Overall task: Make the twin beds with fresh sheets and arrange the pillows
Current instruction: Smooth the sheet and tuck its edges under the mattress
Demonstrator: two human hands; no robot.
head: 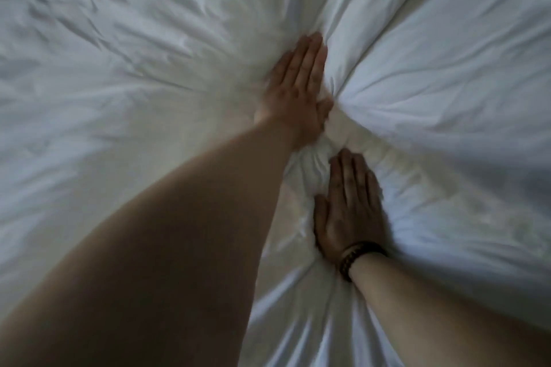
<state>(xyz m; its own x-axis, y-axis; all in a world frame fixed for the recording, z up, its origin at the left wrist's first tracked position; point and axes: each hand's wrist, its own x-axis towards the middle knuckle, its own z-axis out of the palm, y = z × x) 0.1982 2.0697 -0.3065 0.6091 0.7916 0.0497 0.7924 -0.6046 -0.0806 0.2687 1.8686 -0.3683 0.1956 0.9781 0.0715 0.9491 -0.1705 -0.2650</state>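
Dim, cool bluish light; brightest upper right, shadow deepening toward the lower edge; rumpled white bed [125,74] fills view

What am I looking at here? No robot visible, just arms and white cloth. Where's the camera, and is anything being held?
There is no machine. One person works with bare hands, and the single picture comes from a wide-angle camera worn on the head, looking down. The left hand reaches further out. The right hand, with a dark wristband, is nearer. Both lie flat with straight fingers, pressing into a white sheet where it bunches into a crease. A puffier white fold rises to the right; I cannot tell whether it is a pillow or a duvet. Nothing is gripped.
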